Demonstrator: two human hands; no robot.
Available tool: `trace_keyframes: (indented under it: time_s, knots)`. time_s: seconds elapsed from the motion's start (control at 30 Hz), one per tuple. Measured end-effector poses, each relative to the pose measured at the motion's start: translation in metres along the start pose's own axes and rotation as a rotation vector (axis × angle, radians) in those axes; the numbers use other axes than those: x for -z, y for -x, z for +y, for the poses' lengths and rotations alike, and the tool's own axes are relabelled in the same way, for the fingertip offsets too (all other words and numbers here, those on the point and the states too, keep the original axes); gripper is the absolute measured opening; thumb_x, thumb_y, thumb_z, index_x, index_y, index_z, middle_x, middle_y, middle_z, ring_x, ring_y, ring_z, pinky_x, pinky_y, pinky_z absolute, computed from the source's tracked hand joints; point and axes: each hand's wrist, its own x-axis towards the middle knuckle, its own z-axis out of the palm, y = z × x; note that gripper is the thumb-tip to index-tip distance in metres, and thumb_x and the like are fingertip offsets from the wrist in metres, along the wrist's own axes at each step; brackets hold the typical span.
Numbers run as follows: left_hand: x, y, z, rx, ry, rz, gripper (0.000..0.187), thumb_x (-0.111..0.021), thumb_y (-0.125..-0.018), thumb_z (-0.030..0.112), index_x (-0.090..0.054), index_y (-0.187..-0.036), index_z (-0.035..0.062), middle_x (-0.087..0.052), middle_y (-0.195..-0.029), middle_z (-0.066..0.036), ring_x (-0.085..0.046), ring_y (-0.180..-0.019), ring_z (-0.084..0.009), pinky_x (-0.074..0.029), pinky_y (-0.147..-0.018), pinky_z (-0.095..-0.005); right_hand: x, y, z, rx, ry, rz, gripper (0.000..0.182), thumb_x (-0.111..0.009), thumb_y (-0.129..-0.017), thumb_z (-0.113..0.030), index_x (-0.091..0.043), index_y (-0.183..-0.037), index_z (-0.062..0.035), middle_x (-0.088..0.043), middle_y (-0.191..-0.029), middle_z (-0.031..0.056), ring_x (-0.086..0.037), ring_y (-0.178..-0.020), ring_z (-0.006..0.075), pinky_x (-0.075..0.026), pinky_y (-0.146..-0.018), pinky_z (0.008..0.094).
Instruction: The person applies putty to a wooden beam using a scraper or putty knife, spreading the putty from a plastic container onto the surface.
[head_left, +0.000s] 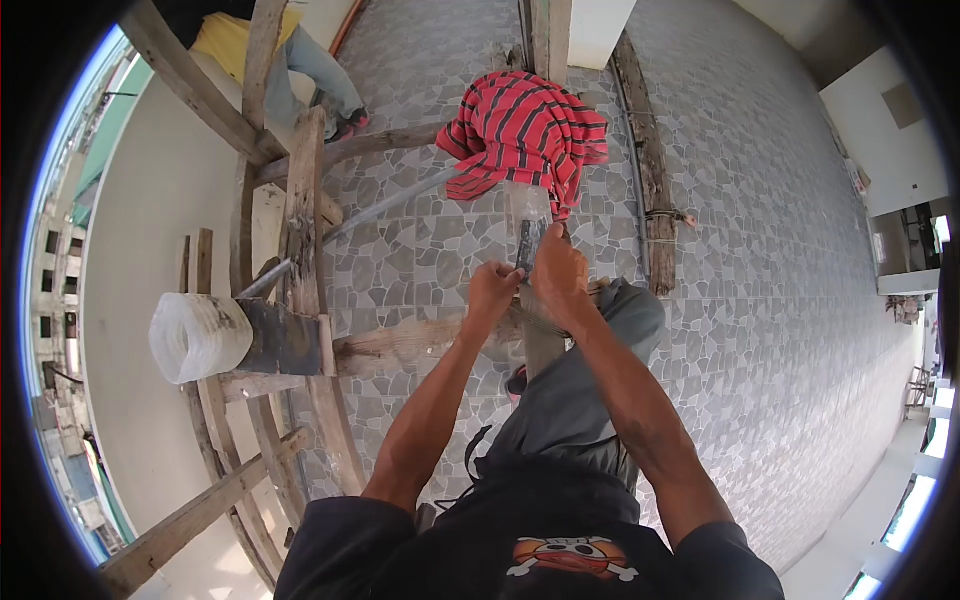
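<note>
Person's stance: seated high on a wooden scaffold, one knee raised, the tiled floor far below.
Left hand: fingers curled closed around the lower end of a clear plastic bag that seems to wrap a dark, slender item; what that item is cannot be told.
Right hand: fingers closed on the same bag, just beside the left hand and touching it.
Bag position: upright between both hands, above the wooden beam by the knee, just below a red striped cloth.
Risk, drop: thin plastic looks slippery, so a loosened pinch could likely send bag and contents to the floor.
Risk, balance: both hands are busy and neither grips the timber, so a lean forward might unsettle the person.
Risk, roll: the white roll sits at a plank's end and could be knocked off.
Counts: two hands, one bag, one white roll, one striped cloth, one other person beyond the frame, partly seen.
</note>
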Motion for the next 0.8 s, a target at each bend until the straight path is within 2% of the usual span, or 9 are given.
trace_keyframes:
  time_s: [0.1,0.2,0.33,0.4,0.5,0.53,0.63,0.73,0.8]
  knots:
    - [0.000,0.000,0.000,0.001,0.037,-0.012,0.026,-0.073,-0.079,0.022,-0.067,-0.080,-0.0022,-0.067,-0.066,-0.010,-0.066,-0.059,-0.0161,-0.050,-0.056,-0.0300,0.002,-0.037,-0.006,-0.062,0.022,-0.026,0.050,-0.074,-0.078,-0.018,-0.042,-0.108,0.0060,-0.067,-0.093,0.0224,-0.069,-0.087,0.0359,-0.056,-0.073,0.0407]
    - [0.003,-0.002,0.001,0.031,0.048,-0.048,0.025,-0.073,-0.079,0.021,-0.066,-0.079,-0.0024,-0.067,-0.064,-0.010,-0.065,-0.058,-0.0148,-0.049,-0.054,-0.0299,0.005,-0.024,-0.008,-0.031,0.053,-0.111,0.045,-0.072,-0.078,-0.012,-0.042,-0.107,0.0063,-0.068,-0.090,0.0220,-0.069,-0.085,0.0360,-0.056,-0.073,0.0407]
    - [0.006,-0.006,0.001,0.027,0.049,-0.081,0.023,-0.073,-0.080,0.019,-0.064,-0.075,-0.0019,-0.065,-0.063,-0.009,-0.064,-0.057,-0.0133,-0.048,-0.053,-0.0297,0.003,0.003,-0.005,-0.017,0.020,-0.025,0.039,-0.068,-0.079,-0.007,-0.043,-0.106,0.0057,-0.068,-0.084,0.0207,-0.070,-0.084,0.0358,-0.056,-0.071,0.0390]
    - [0.003,-0.008,-0.009,-0.010,0.086,-0.087,0.024,-0.073,-0.080,0.020,-0.064,-0.073,-0.0013,-0.065,-0.063,-0.009,-0.064,-0.056,-0.0134,-0.048,-0.053,-0.0293,0.009,-0.015,-0.008,-0.104,-0.011,-0.103,0.037,-0.066,-0.080,-0.007,-0.043,-0.107,0.0054,-0.068,-0.083,0.0209,-0.070,-0.083,0.0365,-0.055,-0.072,0.0391]
    - [0.003,-0.007,-0.005,-0.006,0.102,-0.078,0.026,-0.074,-0.080,0.021,-0.063,-0.073,-0.0014,-0.065,-0.062,-0.008,-0.064,-0.055,-0.0135,-0.048,-0.052,-0.0284,0.012,-0.036,-0.008,-0.056,0.043,-0.062,0.037,-0.064,-0.083,-0.012,-0.043,-0.108,0.0053,-0.068,-0.084,0.0212,-0.070,-0.084,0.0365,-0.055,-0.072,0.0410]
    - [0.003,-0.006,-0.003,0.006,0.109,-0.068,0.026,-0.074,-0.080,0.021,-0.063,-0.073,-0.0016,-0.065,-0.061,-0.008,-0.064,-0.055,-0.0135,-0.048,-0.052,-0.0281,0.006,-0.033,-0.006,-0.071,0.051,-0.061,0.036,-0.062,-0.085,-0.015,-0.044,-0.108,0.0058,-0.068,-0.083,0.0205,-0.070,-0.083,0.0362,-0.055,-0.072,0.0433]
    - [0.005,-0.006,0.000,0.036,0.039,-0.084,0.027,-0.073,-0.081,0.021,-0.063,-0.076,-0.0032,-0.065,-0.063,-0.008,-0.064,-0.057,-0.0133,-0.048,-0.052,-0.0283,-0.005,-0.007,0.002,-0.083,0.005,-0.059,0.033,-0.062,-0.084,-0.013,-0.044,-0.105,0.0055,-0.068,-0.082,0.0193,-0.070,-0.083,0.0346,-0.055,-0.071,0.0433]
    - [0.005,-0.009,-0.007,0.017,0.106,-0.133,0.025,-0.073,-0.082,0.020,-0.063,-0.078,-0.0033,-0.066,-0.064,-0.009,-0.065,-0.058,-0.0129,-0.048,-0.052,-0.0286,-0.001,-0.011,0.000,-0.064,-0.010,-0.061,0.033,-0.062,-0.084,-0.014,-0.044,-0.105,0.0044,-0.069,-0.084,0.0195,-0.071,-0.083,0.0331,-0.055,-0.071,0.0423]
    - [0.003,-0.006,-0.009,0.026,0.162,-0.094,0.025,-0.073,-0.081,0.020,-0.063,-0.077,-0.0029,-0.066,-0.064,-0.009,-0.065,-0.058,-0.0129,-0.049,-0.053,-0.0289,0.001,-0.016,-0.004,-0.061,-0.005,-0.066,0.033,-0.062,-0.085,-0.014,-0.044,-0.106,0.0038,-0.069,-0.085,0.0201,-0.071,-0.083,0.0327,-0.055,-0.071,0.0418]
